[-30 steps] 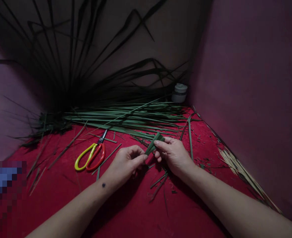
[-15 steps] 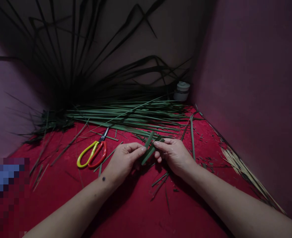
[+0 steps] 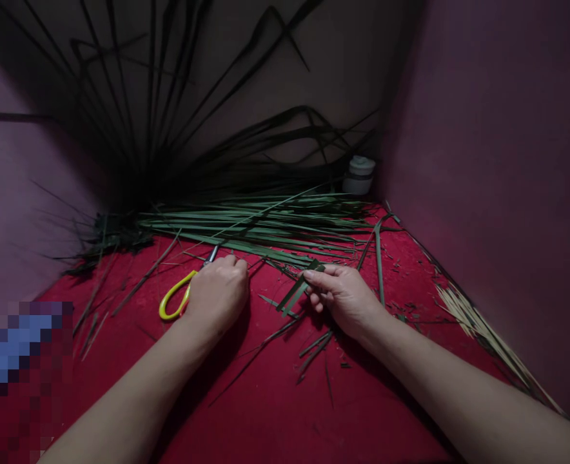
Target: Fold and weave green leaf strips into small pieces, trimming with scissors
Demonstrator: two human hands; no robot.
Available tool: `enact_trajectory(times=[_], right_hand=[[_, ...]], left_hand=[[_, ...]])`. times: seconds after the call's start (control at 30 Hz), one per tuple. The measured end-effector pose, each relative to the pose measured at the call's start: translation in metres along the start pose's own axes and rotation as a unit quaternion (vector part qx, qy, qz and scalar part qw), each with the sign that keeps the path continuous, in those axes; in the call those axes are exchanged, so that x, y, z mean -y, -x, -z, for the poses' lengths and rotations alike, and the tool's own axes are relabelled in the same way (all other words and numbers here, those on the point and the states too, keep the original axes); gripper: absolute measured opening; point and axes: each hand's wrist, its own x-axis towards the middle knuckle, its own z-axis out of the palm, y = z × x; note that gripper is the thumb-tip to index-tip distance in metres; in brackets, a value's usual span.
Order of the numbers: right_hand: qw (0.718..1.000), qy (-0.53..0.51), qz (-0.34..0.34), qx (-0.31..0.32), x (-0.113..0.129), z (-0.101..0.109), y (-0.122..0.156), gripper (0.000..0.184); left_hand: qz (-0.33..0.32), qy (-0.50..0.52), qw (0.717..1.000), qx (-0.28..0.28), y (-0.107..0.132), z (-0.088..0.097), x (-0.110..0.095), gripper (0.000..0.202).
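"Looking at the materials first, what do you see?"

"Leaf, mostly. The leaf piece [image 3: 296, 294] is green, flat and narrow, with straight edges and its lower end parted into two strips. Behind it lies a heap of long leaves [image 3: 260, 222], slim and ribbon-like, and off to the right a spread of pale sticks [image 3: 476, 335], thin and straight. Heap and sticks lie on red cloth [image 3: 265, 415] dotted with dark scraps [image 3: 314, 345]."

"And the scissors [image 3: 181, 281]?"

"Smooth, rounded loops for handles, one yellow, one red, with bare metal poking out beyond."

"What differs from half a second ago?"

"The left hand [image 3: 220, 290]. It was pinching green leaf right beside the other hand; now it has let go and sits over the scissors, knuckles up, covering most of the red loop. The right hand [image 3: 345, 299] has barely shifted."

"So are the left fingers closed on the handle?"

"They look curled under, but the tips are hidden, so I can't tell whether they grip it."

"And the right ones?"

"Narrow, thumb and forefinger nipped together on the leaf piece near its upper end. A short top end shows beyond the thumb, and the two strips slant down toward the left, in the open between the hands"
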Motion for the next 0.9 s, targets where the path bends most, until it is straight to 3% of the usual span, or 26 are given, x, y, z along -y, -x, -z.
enact_trajectory(times=[0.1,0.2,0.27,0.37,0.47,0.57,0.63,0.77,0.83,0.9], right_hand=[[1.000,-0.007,-0.001,0.008,-0.001,0.001,-0.001,0.024],[1.000,-0.008,-0.007,0.013,-0.001,0.002,-0.002,0.024],[1.000,-0.006,-0.009,0.023,-0.001,0.002,-0.002,0.023],[0.999,0.015,-0.016,0.039,-0.001,0.001,0.000,0.023],[0.997,0.043,-0.025,0.053,0.000,-0.001,0.002,0.024],[0.996,0.065,-0.030,0.061,0.000,-0.003,0.003,0.024],[0.995,0.076,-0.029,0.053,0.001,-0.003,0.002,0.024],[0.997,0.069,0.011,0.021,0.009,-0.003,0.004,0.027],[0.994,0.069,0.081,-0.019,0.016,-0.003,0.009,0.025],[0.972,0.114,0.194,-0.063,0.021,-0.005,0.016,0.022]], left_hand=[[-0.024,0.047,0.998,-0.017,0.001,0.001,-0.006,0.029],[-0.020,0.237,0.970,-0.044,0.002,0.005,-0.012,0.029],[-0.010,0.417,0.909,0.008,0.005,0.010,-0.017,0.029],[0.015,0.620,0.774,0.127,0.008,0.016,-0.026,0.025],[0.033,0.728,0.660,0.183,0.010,0.018,-0.033,0.019],[0.051,0.775,0.593,0.214,0.010,0.018,-0.035,0.016],[0.067,0.781,0.581,0.221,0.010,0.018,-0.035,0.017],[0.104,0.772,0.590,0.212,0.010,0.017,-0.032,0.020],[0.131,0.768,0.590,0.214,0.009,0.015,-0.031,0.016],[0.151,0.764,0.588,0.217,0.009,0.013,-0.031,0.016]])
